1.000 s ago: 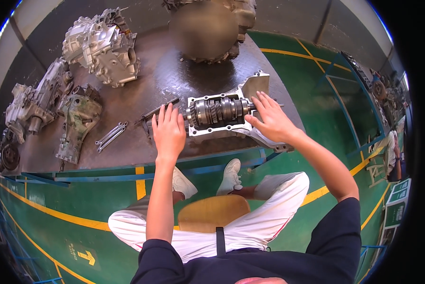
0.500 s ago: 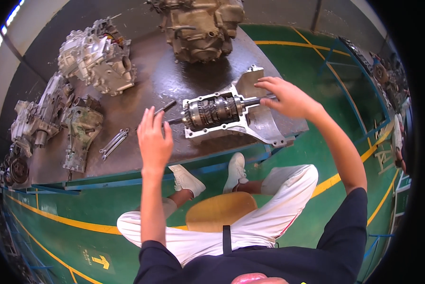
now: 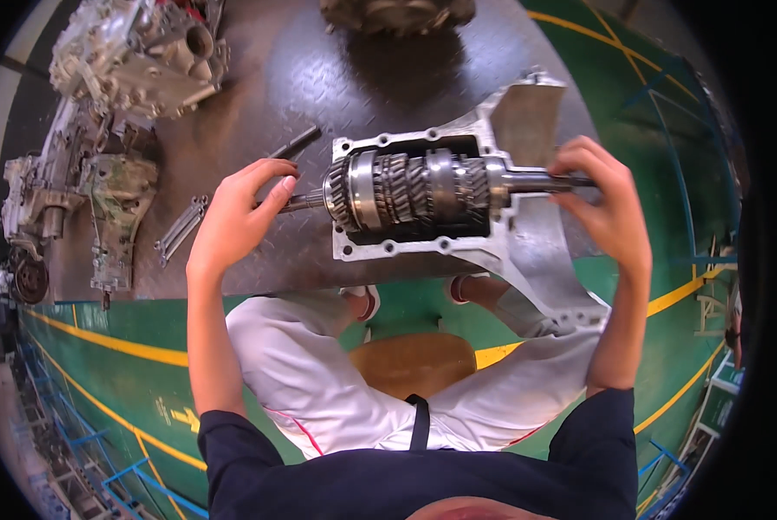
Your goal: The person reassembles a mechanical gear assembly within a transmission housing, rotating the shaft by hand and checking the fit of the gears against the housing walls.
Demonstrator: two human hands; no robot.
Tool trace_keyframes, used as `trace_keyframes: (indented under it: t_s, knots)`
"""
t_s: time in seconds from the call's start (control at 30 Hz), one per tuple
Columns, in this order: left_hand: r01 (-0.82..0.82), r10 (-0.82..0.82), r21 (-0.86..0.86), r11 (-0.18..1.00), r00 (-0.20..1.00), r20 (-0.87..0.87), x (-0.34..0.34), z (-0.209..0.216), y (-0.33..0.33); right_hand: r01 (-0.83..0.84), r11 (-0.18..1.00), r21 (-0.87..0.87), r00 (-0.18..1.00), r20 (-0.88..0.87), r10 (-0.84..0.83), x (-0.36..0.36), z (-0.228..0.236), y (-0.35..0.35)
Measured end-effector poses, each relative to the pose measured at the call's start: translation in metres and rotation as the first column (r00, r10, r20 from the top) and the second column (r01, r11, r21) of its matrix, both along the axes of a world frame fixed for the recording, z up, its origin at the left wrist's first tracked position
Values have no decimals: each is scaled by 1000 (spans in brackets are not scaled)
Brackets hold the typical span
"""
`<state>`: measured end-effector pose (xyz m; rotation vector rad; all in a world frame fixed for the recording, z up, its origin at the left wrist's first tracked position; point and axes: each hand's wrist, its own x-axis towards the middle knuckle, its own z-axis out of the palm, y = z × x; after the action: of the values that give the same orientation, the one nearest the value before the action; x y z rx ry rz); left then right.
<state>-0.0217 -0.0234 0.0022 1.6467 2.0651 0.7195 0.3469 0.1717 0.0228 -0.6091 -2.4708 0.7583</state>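
Observation:
A gear shaft (image 3: 406,186), its toothed gears in a row, lies inside an open silver gearbox housing (image 3: 362,251) on the metal table. At the shaft's thin left end, my left hand (image 3: 237,217) is closed with thumb and fingers bent around it; its grip is partly hidden. My right hand (image 3: 609,204) curls around the smooth right end, fingers on the far side and thumb on the near side. Just beyond my left fingers lies a dark metal rod (image 3: 300,140).
Several wrenches (image 3: 181,230) rest left of my left hand. Silver gearbox castings (image 3: 146,61) and a smaller greenish casting (image 3: 118,212) stand on the table's left side. A large brown unit (image 3: 397,13) sits at the back. A wooden stool (image 3: 414,364) is between my legs.
My view has come closer to the table. The left hand has gone from hovering with fingers spread to bending around the left shaft end. My right hand has curled around the right end.

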Motion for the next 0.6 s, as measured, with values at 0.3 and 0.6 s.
trace_keyframes:
  t_s: [0.3,0.6]
  knots:
    - [-163,217,246,956,953,-213,16,-14,-9,-29,992,122,997,74,20,23,-17,19]
    - [-110,237,313,943,882,-406,21,-26,-23,-76,994,-82,997,-8,76,56,-33,37]
